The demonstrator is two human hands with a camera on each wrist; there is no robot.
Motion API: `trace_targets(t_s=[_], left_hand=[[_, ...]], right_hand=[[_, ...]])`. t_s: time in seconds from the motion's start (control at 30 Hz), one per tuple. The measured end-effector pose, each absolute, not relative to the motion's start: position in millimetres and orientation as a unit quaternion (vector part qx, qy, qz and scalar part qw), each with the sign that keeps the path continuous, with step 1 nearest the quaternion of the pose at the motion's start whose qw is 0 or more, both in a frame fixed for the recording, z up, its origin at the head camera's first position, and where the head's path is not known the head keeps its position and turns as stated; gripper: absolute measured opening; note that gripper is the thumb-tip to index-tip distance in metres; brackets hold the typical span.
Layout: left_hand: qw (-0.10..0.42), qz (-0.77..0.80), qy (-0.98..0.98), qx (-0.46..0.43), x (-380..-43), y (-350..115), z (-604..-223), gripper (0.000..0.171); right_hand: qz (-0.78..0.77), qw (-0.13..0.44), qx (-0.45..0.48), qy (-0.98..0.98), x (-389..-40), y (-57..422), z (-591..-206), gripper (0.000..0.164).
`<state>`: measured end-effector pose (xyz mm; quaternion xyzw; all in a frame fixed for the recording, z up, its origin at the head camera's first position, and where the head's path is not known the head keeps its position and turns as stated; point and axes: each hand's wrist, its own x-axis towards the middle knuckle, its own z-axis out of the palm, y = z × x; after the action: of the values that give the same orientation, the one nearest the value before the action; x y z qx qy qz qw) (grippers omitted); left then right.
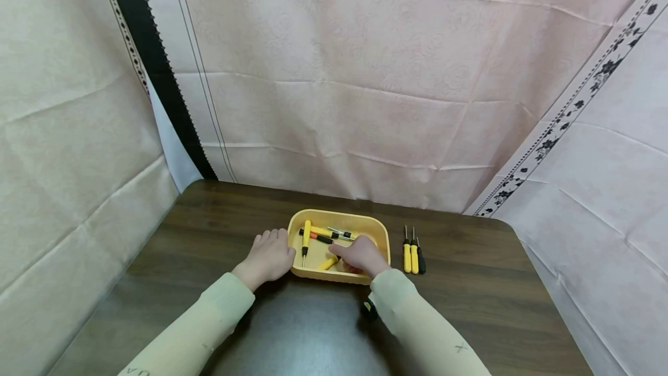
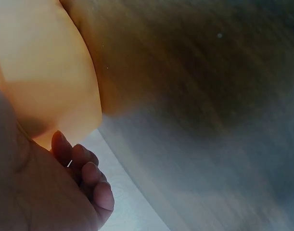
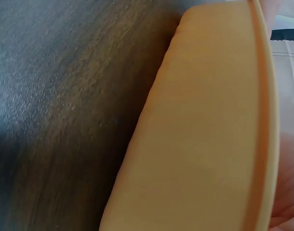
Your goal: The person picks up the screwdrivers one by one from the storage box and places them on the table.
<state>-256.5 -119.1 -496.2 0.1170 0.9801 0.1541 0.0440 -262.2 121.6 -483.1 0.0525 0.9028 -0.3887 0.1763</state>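
Note:
A yellow plastic tray (image 1: 339,214) with several screwdrivers in it stands on the dark wooden table. My left hand (image 1: 268,255) holds its left side, thumb at the rim; in the left wrist view the curled fingers (image 2: 91,173) lie by the outer wall. My right hand (image 1: 361,254) reaches down inside the tray's right half, fingertips right at a yellow screwdriver (image 1: 327,263) whose shaft end is hidden beneath it. I cannot tell if it is gripped. Left of it lie an upright-pointing yellow screwdriver (image 1: 306,234) and a red-and-black one (image 1: 320,238).
Two yellow screwdrivers (image 1: 410,257) and a black one (image 1: 421,261) lie side by side right of the tray. A dark object on the right wrist (image 1: 369,310) shows below the sleeve. Pale cloth (image 1: 334,103) hangs behind the table.

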Motion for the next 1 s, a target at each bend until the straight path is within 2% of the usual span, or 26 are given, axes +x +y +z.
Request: trace_targets(t_s=[0.1,0.4,0.7,1.0], left_hand=[[0.046,0.151,0.981,0.115,-256.3,-119.3,-496.3,0.036],[0.047,0.146,0.981,0.115,-257.2,-118.7,-498.6,0.038],[0.045,0.144,0.982,0.112,-255.8,-118.0,-497.4,0.039],[0.045,0.143,0.982,0.112,-255.7,-118.2,-496.9,0.040]], right_hand=[[-0.365,0.185,0.058,0.911,-263.9,117.2,-485.9,0.057],[-0.355,0.157,0.044,0.920,-266.7,109.1,-492.4,0.041],[-0.419,0.179,0.075,0.887,-265.0,110.6,-492.5,0.030],[-0.506,0.182,0.096,0.838,-263.0,117.7,-490.3,0.026]])
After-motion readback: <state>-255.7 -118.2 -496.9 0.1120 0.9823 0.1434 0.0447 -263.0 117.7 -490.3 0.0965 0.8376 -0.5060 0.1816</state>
